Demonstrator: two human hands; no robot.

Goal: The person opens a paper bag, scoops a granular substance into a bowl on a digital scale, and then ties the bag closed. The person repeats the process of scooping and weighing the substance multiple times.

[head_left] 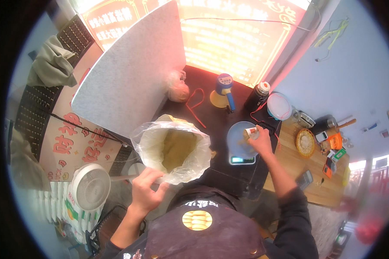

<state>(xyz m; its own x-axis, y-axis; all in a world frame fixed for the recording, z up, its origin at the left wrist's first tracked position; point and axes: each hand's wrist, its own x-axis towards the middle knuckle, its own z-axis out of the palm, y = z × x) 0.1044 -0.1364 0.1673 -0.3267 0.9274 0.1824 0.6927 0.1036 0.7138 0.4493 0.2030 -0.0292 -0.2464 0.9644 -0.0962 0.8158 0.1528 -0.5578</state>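
Note:
My left hand [149, 187] is closed on the near rim of a clear plastic bag [145, 140], which gapes open at the edge of the dark table. Inside the bag lies a brownish-yellow powder [179, 146]. In my right hand [261, 143] is a small container [250, 131] with a white and red label, tilted above a pale blue bowl [237, 138]. That bowl sits on a digital scale [242, 161], whose display is lit. What is in the bowl is too faint to make out.
Behind the scale stand a blue and yellow megaphone [224, 90], a black thermos [257, 96] and a light blue tub [279, 106]. A wooden table [320, 185] on the right bears a wicker basket [305, 143]. To my left are a grey panel [134, 69] and a white fan [90, 187].

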